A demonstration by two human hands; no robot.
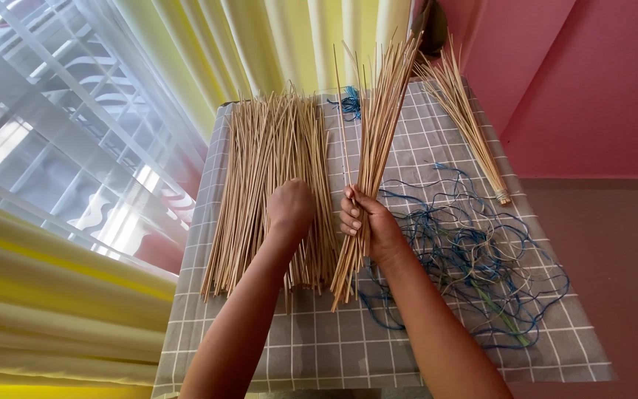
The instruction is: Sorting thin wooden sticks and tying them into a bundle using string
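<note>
My right hand [367, 222] is wrapped tight around a bunch [375, 140] of thin pale sticks, fingers curled round the lower part, so the bunch stands up at a slant with its tips fanned out toward the curtain [275, 37] and its cut ends just off the cloth [334, 347]. My left hand [290, 207] is down on the loose pile [271, 185], knuckles up, fingers tucked into the sticks. I can't tell from here whether they're pinching a few or just pressing flat.

How far along? One bundle [467, 125] already lies finished at the far right of the table, tied near its lower end with a pale wrap. The bunch in my grip is a fair handful but has no tie on it that I can see, so I'd say it's mid-gather. The pile under my left hand is much the bigger share, spread wide across the left half of the checked cloth, so most of the sticks are unsorted.

Beside my right wrist, a tangle of blue string [481, 258] sprawls over the right side, with a green strand or two through it. A smaller blue scrap [348, 103] sits at the far edge behind the bunch. Window bars [46, 111] glow off to the left and a pink wall [592, 89] stands to the right.
</note>
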